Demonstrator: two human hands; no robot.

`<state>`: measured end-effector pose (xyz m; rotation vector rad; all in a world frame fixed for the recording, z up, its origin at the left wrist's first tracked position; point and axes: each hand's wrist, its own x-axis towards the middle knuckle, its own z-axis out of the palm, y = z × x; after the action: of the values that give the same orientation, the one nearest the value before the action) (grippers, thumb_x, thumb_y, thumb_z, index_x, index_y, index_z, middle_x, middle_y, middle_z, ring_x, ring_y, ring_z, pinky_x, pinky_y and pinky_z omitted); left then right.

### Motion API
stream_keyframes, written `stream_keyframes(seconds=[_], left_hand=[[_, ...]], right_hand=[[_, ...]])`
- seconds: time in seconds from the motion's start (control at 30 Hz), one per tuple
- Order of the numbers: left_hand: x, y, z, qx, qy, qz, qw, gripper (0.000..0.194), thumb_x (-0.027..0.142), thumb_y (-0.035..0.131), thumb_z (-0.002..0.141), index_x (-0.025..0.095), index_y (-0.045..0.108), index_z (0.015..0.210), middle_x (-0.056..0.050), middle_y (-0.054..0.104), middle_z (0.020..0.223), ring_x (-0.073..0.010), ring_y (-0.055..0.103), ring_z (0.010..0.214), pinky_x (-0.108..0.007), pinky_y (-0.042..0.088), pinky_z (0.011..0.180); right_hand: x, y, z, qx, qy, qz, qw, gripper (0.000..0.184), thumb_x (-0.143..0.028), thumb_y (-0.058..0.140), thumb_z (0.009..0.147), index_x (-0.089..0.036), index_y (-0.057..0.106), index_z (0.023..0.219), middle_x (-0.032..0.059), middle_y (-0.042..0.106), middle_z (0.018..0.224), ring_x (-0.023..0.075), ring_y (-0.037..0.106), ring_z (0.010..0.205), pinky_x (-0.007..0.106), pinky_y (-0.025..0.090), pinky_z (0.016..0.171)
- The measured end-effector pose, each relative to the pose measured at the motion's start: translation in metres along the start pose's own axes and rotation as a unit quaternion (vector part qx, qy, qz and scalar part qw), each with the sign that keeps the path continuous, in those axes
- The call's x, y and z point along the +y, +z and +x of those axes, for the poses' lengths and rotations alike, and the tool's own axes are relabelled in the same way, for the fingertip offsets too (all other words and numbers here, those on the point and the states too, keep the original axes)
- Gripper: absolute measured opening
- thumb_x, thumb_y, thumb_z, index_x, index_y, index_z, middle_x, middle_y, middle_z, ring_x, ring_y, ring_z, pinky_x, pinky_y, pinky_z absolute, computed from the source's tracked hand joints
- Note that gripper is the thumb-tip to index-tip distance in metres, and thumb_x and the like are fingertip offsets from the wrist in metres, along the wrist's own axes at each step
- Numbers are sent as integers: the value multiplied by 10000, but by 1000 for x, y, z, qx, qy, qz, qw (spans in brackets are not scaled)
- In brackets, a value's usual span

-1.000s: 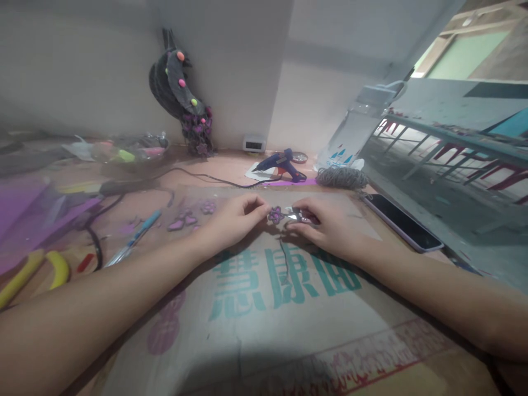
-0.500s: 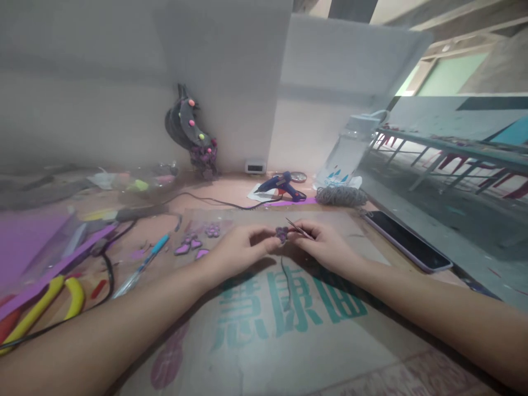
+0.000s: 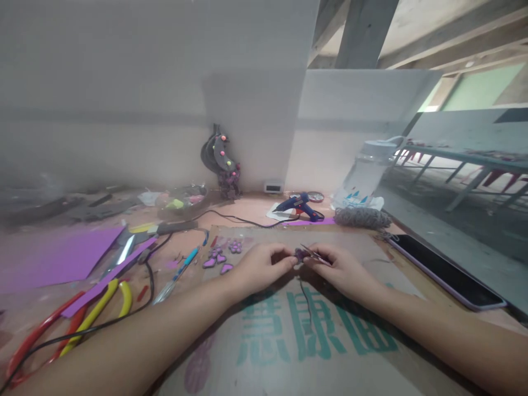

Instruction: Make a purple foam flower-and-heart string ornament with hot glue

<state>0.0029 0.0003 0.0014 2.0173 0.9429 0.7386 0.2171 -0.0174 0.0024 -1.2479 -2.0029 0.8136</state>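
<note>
Pinched in the fingers of my left hand (image 3: 264,269) is a small purple flower piece (image 3: 299,254) with a dark grey outline. My right hand (image 3: 338,269) meets it from the other side, closed on a thin pointed metal tool that looks like tweezers (image 3: 317,255); its tips point up and left over the flower. A strand of grey yarn (image 3: 306,300) hangs below the flower onto the printed cardboard (image 3: 231,379). Left of my hands lie several purple heart pieces (image 3: 214,258) and another purple flower (image 3: 235,246), all edged in grey.
A blue glue gun (image 3: 301,206) rests behind, near grey yarn (image 3: 363,218) and a water bottle (image 3: 365,170). A phone (image 3: 447,272) lies right. Left are a blue pen (image 3: 185,264), yellow-handled and red-handled tools, purple sheet (image 3: 70,256) and black cord. A decorated grey moon (image 3: 220,154) stands at the wall.
The camera view has tilted up and swung left. My right hand has turned the tweezers from pointing at the flower to slanting above it, and its fingers have come closer to the flower.
</note>
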Motion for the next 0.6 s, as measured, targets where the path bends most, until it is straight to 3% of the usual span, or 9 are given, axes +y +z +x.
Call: stream_keyframes(seconds=[0.3,0.43,0.6], left_hand=[[3,-2,0,3,-19,7,1000,324,412,518,923,164,724,955,-35,743,885,-187,654,822,-266,464,730],[7,-4,-1,11,-36,1,999,293,382,530,911,149,708,900,-25,714,826,-167,626,769,-255,447,703],[7,-4,0,15,-45,-10,999,303,412,525,916,157,669,836,-2,659,743,-148,574,689,-247,413,636]], right_hand=[[-1,1,-1,0,8,-2,1000,227,-377,550,905,-180,660,933,30,687,800,184,626,724,277,485,621],[0,-1,-4,37,-8,25,999,299,-429,579,908,-172,620,1056,34,672,867,174,623,739,281,504,640],[8,-2,-7,72,-37,13,997,344,-465,456,987,-188,606,1125,58,681,911,192,655,795,319,545,697]])
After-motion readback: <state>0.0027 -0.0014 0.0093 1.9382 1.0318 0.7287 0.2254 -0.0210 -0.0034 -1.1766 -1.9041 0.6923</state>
